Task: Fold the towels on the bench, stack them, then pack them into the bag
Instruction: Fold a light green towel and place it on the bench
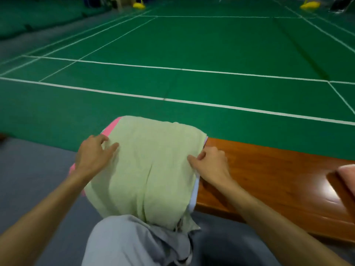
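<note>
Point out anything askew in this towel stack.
The green towel is wrinkled and hangs off the bench end onto a knee. A pink towel pokes out beneath it at left, a white towel at right: edges unaligned.

The towel stack (149,160) lies on the bench's (269,169) left end, a lone towel (348,174) far right.

"Dim in here, isn't it? Soft, even light, no hard shadows anywhere."

"One bright spot only: a white glare on the glossy reddish-brown wooden table (269,169), toward its right end."

"The white lines (192,71) on the green court floor (192,45) bow near the edges, and the corners go dark."

"The far end's smeared too; the yellow bases (138,5) are mere blobs. The left hand (94,152) and right hand (209,162) look slightly soft, and the pale green terry towel (149,169) shows little weave."
</note>
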Demonstrator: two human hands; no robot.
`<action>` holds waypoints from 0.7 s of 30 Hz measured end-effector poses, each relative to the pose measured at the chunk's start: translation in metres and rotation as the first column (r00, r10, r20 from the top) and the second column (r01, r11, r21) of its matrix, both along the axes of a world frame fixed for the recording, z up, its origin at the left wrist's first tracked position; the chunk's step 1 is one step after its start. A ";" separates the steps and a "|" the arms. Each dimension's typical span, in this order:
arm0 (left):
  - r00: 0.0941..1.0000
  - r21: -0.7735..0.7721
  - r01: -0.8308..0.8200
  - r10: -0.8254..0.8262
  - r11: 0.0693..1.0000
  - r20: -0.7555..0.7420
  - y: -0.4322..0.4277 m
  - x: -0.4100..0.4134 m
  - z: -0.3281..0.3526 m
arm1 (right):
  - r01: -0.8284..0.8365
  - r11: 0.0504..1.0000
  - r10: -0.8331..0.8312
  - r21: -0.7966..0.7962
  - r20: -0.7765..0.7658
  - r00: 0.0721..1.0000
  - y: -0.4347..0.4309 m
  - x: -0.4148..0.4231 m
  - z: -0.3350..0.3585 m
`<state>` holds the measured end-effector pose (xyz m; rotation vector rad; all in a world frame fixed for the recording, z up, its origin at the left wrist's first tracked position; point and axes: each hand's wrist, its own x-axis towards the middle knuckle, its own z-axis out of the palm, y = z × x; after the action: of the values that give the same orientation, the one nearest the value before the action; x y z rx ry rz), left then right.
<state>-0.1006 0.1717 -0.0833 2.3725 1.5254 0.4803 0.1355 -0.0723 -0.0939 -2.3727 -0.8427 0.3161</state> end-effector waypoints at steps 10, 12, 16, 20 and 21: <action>0.933 -0.082 -0.213 0.228 0.974 0.279 -0.011 0.017 0.002 | 0.031 0.993 -0.020 0.110 -0.102 0.995 0.000 -0.005 -0.009; 0.901 -0.100 -0.261 0.280 0.960 0.331 -0.012 0.016 0.008 | -0.044 0.984 0.050 0.175 -0.031 0.998 -0.009 0.001 -0.002; 0.907 -0.384 -0.191 0.312 0.903 0.283 -0.010 0.016 0.029 | -0.039 0.948 0.139 0.317 -0.300 0.944 -0.028 0.018 0.017; 0.896 -0.577 0.165 0.122 0.800 0.426 -0.029 0.042 0.054 | 0.300 0.847 0.176 0.438 -0.765 0.619 -0.064 0.044 0.041; 0.875 -0.598 0.241 0.095 0.765 0.475 -0.037 0.055 0.054 | 0.362 0.821 0.191 0.442 -0.809 0.556 -0.079 0.057 0.044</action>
<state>-0.0460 0.1347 -0.0289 1.6064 1.1095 0.3983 0.1920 -0.1510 -0.0500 -1.3884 -0.2564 0.9218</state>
